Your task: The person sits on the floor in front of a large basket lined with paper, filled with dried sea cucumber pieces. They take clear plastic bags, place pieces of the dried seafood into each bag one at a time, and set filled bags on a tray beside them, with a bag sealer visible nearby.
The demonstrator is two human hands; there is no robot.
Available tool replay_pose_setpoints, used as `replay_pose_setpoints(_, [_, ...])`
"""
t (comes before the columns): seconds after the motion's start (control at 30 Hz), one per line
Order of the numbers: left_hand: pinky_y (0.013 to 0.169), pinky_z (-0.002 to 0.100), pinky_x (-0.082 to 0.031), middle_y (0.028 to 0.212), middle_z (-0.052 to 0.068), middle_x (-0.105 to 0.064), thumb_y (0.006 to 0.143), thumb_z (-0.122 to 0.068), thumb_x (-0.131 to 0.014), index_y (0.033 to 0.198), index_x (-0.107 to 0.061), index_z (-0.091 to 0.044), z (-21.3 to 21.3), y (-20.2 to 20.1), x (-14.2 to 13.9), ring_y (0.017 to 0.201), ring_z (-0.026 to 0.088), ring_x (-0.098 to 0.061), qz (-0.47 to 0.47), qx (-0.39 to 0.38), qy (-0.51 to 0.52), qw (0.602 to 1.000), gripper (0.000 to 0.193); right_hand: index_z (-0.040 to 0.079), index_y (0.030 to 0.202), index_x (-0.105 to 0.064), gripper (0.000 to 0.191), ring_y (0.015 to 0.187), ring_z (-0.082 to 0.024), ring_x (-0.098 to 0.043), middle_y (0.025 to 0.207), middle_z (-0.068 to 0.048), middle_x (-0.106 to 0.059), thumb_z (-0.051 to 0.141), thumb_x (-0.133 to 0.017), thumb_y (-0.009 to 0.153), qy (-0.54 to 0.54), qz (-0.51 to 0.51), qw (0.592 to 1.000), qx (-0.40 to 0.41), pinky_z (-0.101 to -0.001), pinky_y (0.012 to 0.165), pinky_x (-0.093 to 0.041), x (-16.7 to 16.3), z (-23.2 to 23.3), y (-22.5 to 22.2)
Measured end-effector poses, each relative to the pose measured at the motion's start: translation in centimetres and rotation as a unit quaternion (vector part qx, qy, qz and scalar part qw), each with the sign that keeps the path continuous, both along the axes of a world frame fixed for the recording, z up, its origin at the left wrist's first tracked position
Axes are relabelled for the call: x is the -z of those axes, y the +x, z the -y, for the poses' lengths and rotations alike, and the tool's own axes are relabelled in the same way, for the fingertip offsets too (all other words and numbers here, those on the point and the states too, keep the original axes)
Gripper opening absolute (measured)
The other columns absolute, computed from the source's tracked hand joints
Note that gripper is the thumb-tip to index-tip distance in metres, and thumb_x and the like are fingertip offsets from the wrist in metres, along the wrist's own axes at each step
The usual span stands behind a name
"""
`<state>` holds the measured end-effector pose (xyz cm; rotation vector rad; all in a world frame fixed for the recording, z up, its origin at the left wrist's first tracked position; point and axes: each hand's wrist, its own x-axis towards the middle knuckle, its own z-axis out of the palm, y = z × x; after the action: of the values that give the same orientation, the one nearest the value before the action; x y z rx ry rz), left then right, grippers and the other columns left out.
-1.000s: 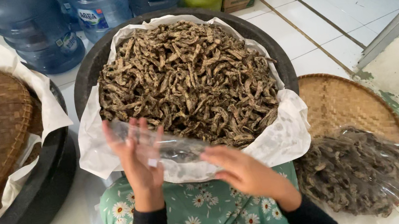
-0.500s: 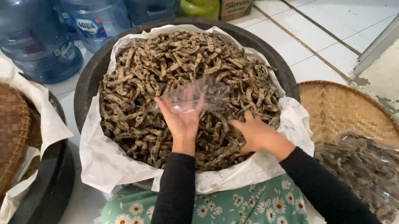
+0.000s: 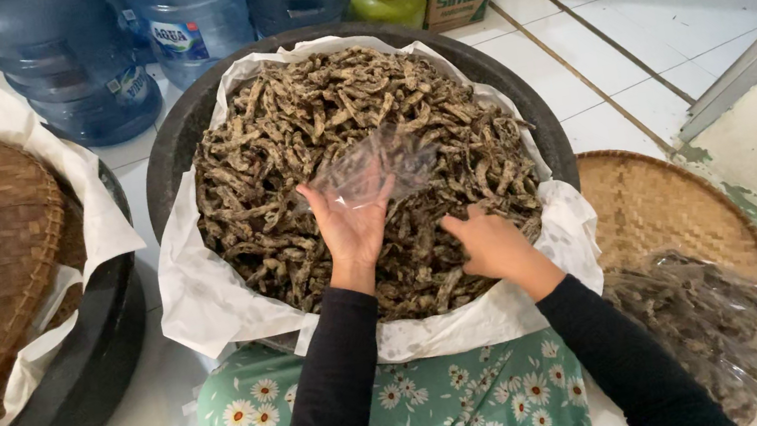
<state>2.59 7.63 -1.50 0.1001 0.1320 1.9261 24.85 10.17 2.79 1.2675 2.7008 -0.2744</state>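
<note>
We cannot see our right hand (image 3: pixel 490 244) fingers, buried among the dried fish strips (image 3: pixel 361 165); its grasp stays unclear. Our left hand (image 3: pixel 350 223) pinches a clear plastic bag (image 3: pixel 376 165) above the heap, which fills the paper-lined black basin (image 3: pixel 175 144).

Soft, even daylight fills my view; the white tiled floor (image 3: pixel 701 10) at the upper right is brightest, nearly washed out, so light seems to come from that side. Shadows are faint and diffuse, darkest under the rim of the black tub (image 3: pixel 185 142) and between the dried strips (image 3: pixel 289 156) heaped inside. The clear plastic bag (image 3: pixel 371 165) in my left hand (image 3: pixel 351 228) catches pale glare and looks a little smeared. The blue water jugs (image 3: pixel 72 69) carry soft highlights. Focus is sharp centrally; straight floor lines bend slightly toward the corners.
</note>
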Motion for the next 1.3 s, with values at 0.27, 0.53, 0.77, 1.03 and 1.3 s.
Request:
replay_pose_setpoints(0.27, [0.121,0.063,-0.031,0.157,0.025,-0.036,0.087,-0.077,-0.056,0.161,-0.02,-0.005,0.0,-0.1,0.1,0.145,0.043,-0.038,-0.035,0.008,0.068,0.997,0.11,0.01,0.127,-0.056,0.052,0.099,-0.018,-0.066,0.107,-0.005,-0.062,-0.003,-0.074,0.079,-0.188,-0.412,0.891,-0.011,-0.0368,0.084,-0.057,-7.5,-4.8,2.4])
replay_pose_setpoints(0.53, [0.121,0.058,-0.037,0.163,0.021,-0.031,0.085,-0.073,-0.059,0.159,-0.019,-0.006,0.2,-0.5,0.1,0.148,0.041,-0.038,0.01,-0.032,0.075,0.997,0.108,0.012,0.128,-0.051,0.048,0.089,-0.016,-0.07,0.107,-0.008,-0.062,-0.008,-0.068,0.087,-0.187,-0.616,0.761,0.081,-0.0337,0.071,-0.065,-10.3,-6.4,0.1])
replay_pose_setpoints(0.77, [0.12,0.055,-0.039,0.163,0.021,-0.033,0.087,-0.075,-0.053,0.16,-0.018,-0.006,0.4,0.0,-0.8,0.147,0.039,-0.042,-0.005,-0.024,0.098,0.995,0.106,0.01,0.129,-0.037,0.049,0.097,-0.017,-0.068,0.115,-0.011,-0.063,-0.017,-0.067,0.101,-0.025,-0.75,0.658,-0.061,-0.031,0.081,-0.061,-11.7,-4.4,-2.4])
replay_pose_setpoints(1.03, [0.12,0.055,-0.035,0.162,0.016,-0.034,0.085,-0.079,-0.043,0.157,-0.021,-0.011,0.7,0.2,-1.3,0.149,0.039,-0.038,0.035,-0.03,0.024,0.999,0.102,0.008,0.123,-0.045,0.042,0.097,-0.017,-0.071,0.117,-0.015,-0.068,-0.004,-0.075,0.097,0.169,-0.56,0.781,-0.218,-0.0286,0.076,-0.059,-10.9,-1.6,-8.2])
replay_pose_setpoints(1.3, [0.124,0.054,-0.031,0.16,0.02,-0.037,0.087,-0.083,-0.04,0.157,-0.026,-0.002,-0.2,0.0,0.4,0.148,0.037,-0.036,0.023,-0.06,0.058,0.996,0.108,0.003,0.136,-0.057,0.053,0.113,-0.033,-0.068,0.129,-0.015,-0.067,0.006,-0.077,0.086,0.082,-0.379,0.883,-0.265,-0.0417,0.092,-0.054,-16.6,-1.0,-7.7])
